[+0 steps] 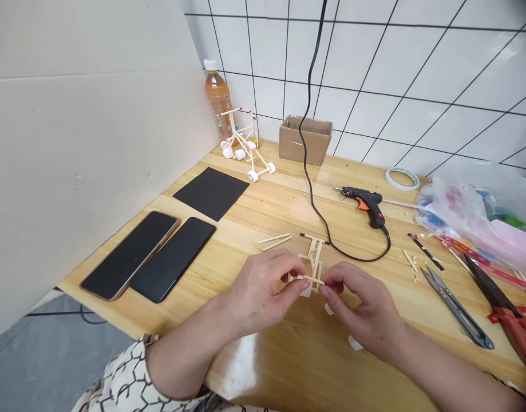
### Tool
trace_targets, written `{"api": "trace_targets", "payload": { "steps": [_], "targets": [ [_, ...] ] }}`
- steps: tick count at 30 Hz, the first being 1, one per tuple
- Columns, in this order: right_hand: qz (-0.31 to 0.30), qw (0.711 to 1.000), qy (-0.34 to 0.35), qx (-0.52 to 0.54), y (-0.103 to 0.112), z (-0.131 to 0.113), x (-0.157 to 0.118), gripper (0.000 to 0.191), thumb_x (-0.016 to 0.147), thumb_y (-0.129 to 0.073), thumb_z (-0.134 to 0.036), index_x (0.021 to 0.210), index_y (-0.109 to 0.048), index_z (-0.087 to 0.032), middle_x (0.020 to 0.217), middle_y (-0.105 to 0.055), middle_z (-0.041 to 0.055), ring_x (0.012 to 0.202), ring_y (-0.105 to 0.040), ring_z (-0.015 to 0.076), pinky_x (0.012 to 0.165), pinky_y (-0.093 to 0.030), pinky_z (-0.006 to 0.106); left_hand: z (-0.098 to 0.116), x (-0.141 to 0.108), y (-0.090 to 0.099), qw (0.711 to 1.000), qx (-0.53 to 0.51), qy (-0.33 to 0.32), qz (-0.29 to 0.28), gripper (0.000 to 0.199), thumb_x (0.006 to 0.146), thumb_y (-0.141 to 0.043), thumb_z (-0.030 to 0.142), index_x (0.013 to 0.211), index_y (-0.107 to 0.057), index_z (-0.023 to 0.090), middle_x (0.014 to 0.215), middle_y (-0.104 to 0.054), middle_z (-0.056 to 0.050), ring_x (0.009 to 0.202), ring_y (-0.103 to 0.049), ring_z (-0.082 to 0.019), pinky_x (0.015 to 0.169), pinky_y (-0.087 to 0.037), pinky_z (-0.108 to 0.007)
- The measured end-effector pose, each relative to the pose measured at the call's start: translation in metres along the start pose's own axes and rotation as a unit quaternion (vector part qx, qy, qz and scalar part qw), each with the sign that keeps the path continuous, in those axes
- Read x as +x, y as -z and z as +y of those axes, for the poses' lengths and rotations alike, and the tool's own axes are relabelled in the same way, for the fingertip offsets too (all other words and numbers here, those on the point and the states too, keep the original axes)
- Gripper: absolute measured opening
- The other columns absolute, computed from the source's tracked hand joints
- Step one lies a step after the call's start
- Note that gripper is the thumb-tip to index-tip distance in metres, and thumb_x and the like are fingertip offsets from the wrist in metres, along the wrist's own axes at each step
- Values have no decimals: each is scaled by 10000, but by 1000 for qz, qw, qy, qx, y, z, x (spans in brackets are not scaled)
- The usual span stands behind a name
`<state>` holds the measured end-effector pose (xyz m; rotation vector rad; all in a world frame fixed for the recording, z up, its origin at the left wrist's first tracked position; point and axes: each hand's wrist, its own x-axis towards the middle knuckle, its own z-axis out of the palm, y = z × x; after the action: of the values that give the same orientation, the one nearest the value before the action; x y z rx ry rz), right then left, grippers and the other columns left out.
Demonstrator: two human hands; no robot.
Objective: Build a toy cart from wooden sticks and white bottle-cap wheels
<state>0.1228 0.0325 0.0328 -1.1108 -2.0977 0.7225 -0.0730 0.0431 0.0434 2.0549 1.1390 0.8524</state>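
Note:
My left hand (269, 286) and my right hand (366, 303) pinch the two ends of a short wooden stick (313, 280) near the front of the table. Just behind it lies a small stick frame (315, 252) with dark-tipped handlebars, partly covered by my fingers. Two loose wooden sticks (276, 242) rest left of that frame. Small white pieces (355, 343) lie beneath and beside my right hand. Farther back stands a finished-looking stick tricycle model (241, 143) with white wheels and a red-tipped handlebar.
At right are a black glue gun (366, 201) with its cord, thread snips (458, 309), red-handled pliers (503, 312), a tape roll (402, 178) and plastic bags (481, 197). Two phones (173, 260) and black sandpaper-like sheet (211, 193) lie left. A cardboard box (305, 141) and bottle (217, 94) stand behind.

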Motion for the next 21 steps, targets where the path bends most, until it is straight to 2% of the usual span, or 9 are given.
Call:
{"api": "trace_targets", "payload": {
  "steps": [14, 17, 21],
  "targets": [
    [-1, 1000, -11, -6, 0, 1, -2, 35, 818, -536, -158, 793, -547, -181, 684, -548, 0, 640, -502, 109, 575, -422, 238, 0, 0, 0, 1000, -1, -9, 15, 8, 769, -588, 172, 767, -593, 165, 725, -620, 6, 663, -552, -102, 610, -444, -224],
    [-2, 1000, -19, -11, 1, 2, -1, 18, 818, -539, -175, 805, -547, -184, 693, -555, 1, 647, -507, 109, 582, -427, 237, 0, 1, 1, 1000, 12, 9, 9, 47, 735, -620, 168, 772, -591, 167, 737, -620, 11, 670, -556, -106, 622, -448, -229],
    [-6, 998, -40, -40, 5, 3, -3, 19, 810, -551, -209, 822, -541, -199, 697, -558, -8, 646, -514, 112, 584, -432, 233, -1, 2, 3, 998, 37, 49, -26, 144, 697, -664, 201, 821, -593, 180, 797, -631, 8, 683, -553, -118, 628, -454, -244]
  ]
}}
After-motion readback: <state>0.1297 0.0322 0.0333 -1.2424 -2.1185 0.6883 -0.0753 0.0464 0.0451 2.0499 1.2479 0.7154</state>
